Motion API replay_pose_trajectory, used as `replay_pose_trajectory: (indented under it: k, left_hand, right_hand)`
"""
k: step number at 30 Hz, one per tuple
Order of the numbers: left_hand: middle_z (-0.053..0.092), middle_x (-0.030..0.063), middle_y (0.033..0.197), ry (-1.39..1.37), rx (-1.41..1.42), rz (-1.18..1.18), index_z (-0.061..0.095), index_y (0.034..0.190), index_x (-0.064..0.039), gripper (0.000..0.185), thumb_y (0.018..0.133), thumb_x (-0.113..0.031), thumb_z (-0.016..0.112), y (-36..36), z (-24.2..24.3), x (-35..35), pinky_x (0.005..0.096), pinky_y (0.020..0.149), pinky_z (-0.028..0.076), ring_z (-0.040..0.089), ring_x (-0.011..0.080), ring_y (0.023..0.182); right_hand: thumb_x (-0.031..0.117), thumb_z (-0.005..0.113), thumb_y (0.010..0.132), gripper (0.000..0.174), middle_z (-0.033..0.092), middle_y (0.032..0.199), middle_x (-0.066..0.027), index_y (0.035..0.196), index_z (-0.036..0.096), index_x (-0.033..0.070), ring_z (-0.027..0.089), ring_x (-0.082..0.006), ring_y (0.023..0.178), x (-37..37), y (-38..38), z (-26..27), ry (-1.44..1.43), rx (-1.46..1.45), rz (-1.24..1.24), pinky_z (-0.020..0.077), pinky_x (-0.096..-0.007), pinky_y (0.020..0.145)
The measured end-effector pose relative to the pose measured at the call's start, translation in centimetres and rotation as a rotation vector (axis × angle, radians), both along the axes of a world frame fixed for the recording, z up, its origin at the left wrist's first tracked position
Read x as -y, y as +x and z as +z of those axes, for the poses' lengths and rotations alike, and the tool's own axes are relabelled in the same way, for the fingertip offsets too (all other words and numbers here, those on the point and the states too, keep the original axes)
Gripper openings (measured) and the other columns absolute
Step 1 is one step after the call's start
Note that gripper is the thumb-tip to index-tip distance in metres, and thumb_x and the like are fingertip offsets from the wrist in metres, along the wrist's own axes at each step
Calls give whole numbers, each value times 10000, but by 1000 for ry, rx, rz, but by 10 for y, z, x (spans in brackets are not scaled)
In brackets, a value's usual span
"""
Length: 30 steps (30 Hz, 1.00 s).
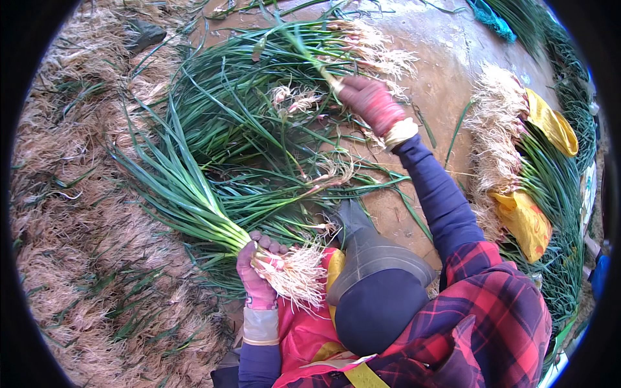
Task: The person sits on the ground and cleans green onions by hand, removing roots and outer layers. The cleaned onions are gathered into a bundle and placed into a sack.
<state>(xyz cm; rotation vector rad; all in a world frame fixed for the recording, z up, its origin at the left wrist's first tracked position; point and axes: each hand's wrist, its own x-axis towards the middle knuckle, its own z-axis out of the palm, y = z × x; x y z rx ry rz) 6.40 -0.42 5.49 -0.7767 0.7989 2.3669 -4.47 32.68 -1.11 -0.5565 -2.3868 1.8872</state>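
Observation:
My left hand, in a pink glove with dark fingertips, is closed around a bunch of green onions. White roots fan out over my lap from that bunch, and its green leaves spread to the upper left. My right hand, in a red and pink glove, is blurred and grips the pale lower stem of a green stalk. Beneath and beside it lies a large heap of green onions, their roots mostly towards the right. Single onions lie loose between my hands.
Tangled roots and leaf scraps cover the ground at left. At right lies a row of onions with thick white roots, with yellow plastic pieces around them. A teal net is at the upper right; part of another person shows at the right edge.

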Motion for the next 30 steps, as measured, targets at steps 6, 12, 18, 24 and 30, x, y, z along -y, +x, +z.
replay_pose_trajectory:
  k: [6,12,18,24,30]
  left_hand:
    - [400,36,749,-232,109,-29,463,915,-70,230,768,-224,551,-3,-3,-6,305,675,386,387,168,684]
    - [532,182,1109,-60,75,-27,538,941,-10,214,797,-169,528,-13,-14,-24,439,909,395,479,313,1092]
    - [568,149,1028,-269,55,-149,523,991,3,271,804,-192,514,-13,-21,-24,364,831,455,561,259,922]
    - [552,160,1074,-6,123,-19,540,941,-34,217,787,-186,545,-5,-33,-16,504,932,364,498,314,1045]
    - [488,153,1146,18,43,-29,396,1182,-24,400,838,-228,416,1,-17,-11,450,910,376,481,295,1019]
  right_hand:
    - [179,570,800,205,575,714,-90,926,578,17,531,-157,646,56,30,-3,121,80,174,444,-307,624]
    - [272,513,758,206,595,741,-148,861,569,102,583,-344,695,114,61,19,424,172,759,466,-423,622]
    - [213,519,741,354,607,789,-138,1081,532,115,590,-331,710,141,81,13,411,47,932,457,-415,602]
    - [177,558,686,372,602,917,-156,1035,565,51,588,-296,831,114,61,10,28,222,1123,469,-359,704]
    - [214,566,760,307,571,977,-161,1008,571,33,545,-290,941,105,37,7,92,-2,712,435,-361,822]
